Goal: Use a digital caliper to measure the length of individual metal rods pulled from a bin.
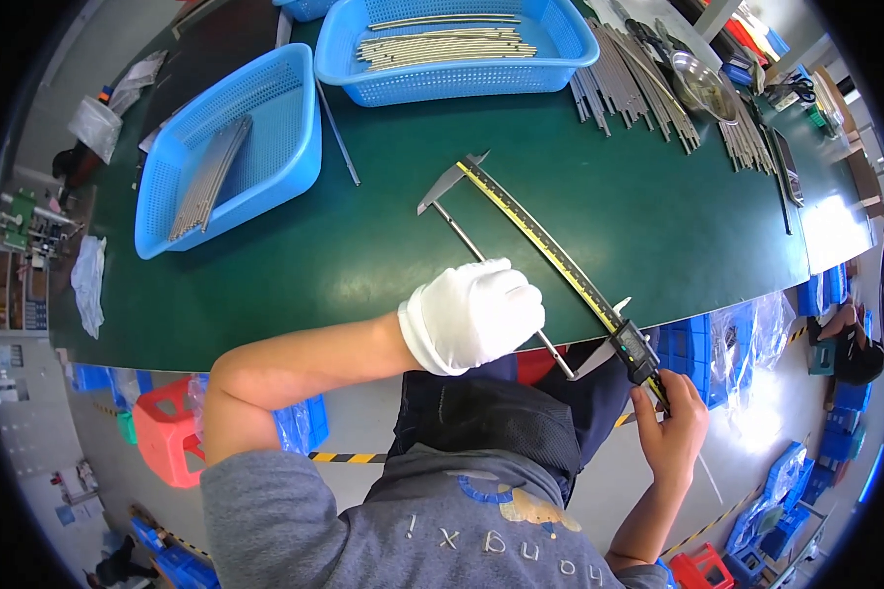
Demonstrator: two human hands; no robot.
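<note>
My left hand (481,312), in a white glove, is closed around a thin metal rod (459,232). The rod slants from the far left toward me and lies between the jaws of a long digital caliper (535,236). Its far end is at the caliper's fixed jaw, its near end at the sliding jaw by the table's front edge. My bare right hand (673,427) grips the caliper's near end, just below the display (633,346). What the gloved fingers do beneath the palm is hidden.
A blue basket (309,147) at the left holds several rods, and another blue basket (462,95) at the back holds more. One loose rod (338,134) lies between them. Rows of rods (638,83) and a metal bowl (702,86) lie at the back right of the green table (363,231).
</note>
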